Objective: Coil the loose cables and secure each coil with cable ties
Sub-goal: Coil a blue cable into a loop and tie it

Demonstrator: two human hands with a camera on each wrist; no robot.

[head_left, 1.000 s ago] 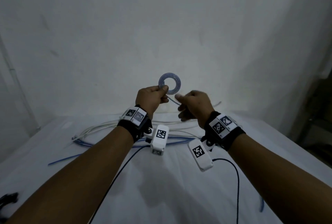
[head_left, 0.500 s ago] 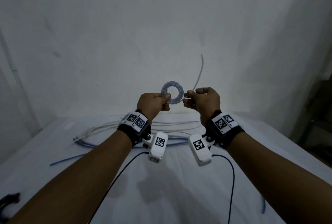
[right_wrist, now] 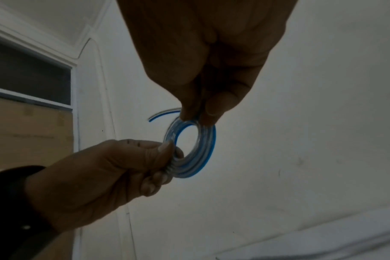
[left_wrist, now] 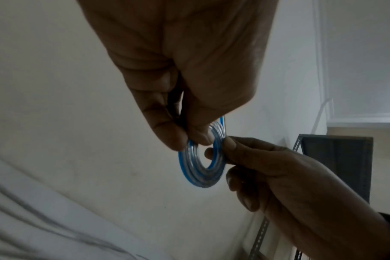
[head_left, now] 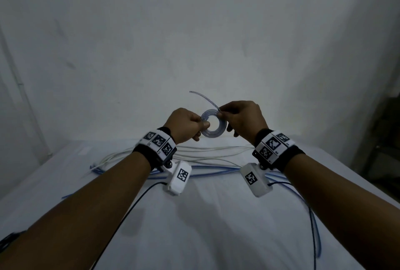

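Note:
A small flat coil (head_left: 214, 126) of clear cable with a blue stripe is held up in the air above the table. My left hand (head_left: 187, 126) pinches the coil's left side between thumb and fingers (left_wrist: 178, 139). My right hand (head_left: 242, 119) pinches the coil's top right, where the cable's short free end (head_left: 202, 97) curves up and to the left. In the right wrist view the coil (right_wrist: 194, 149) shows several turns, and the free end (right_wrist: 163, 114) sticks out to the left of my right fingertips (right_wrist: 211, 112).
Loose white cables (head_left: 194, 150) and blue cables (head_left: 212, 170) lie across the back of the white table (head_left: 205, 226). A blue cable (head_left: 313, 226) runs down the right side. Black leads (head_left: 129, 204) hang from the wrist cameras. A dark metal shelf (left_wrist: 336, 158) stands at the right.
The free end, which stood up to the right of the coil, has been swung over to the upper left. Both hands have shifted slightly with the coil.

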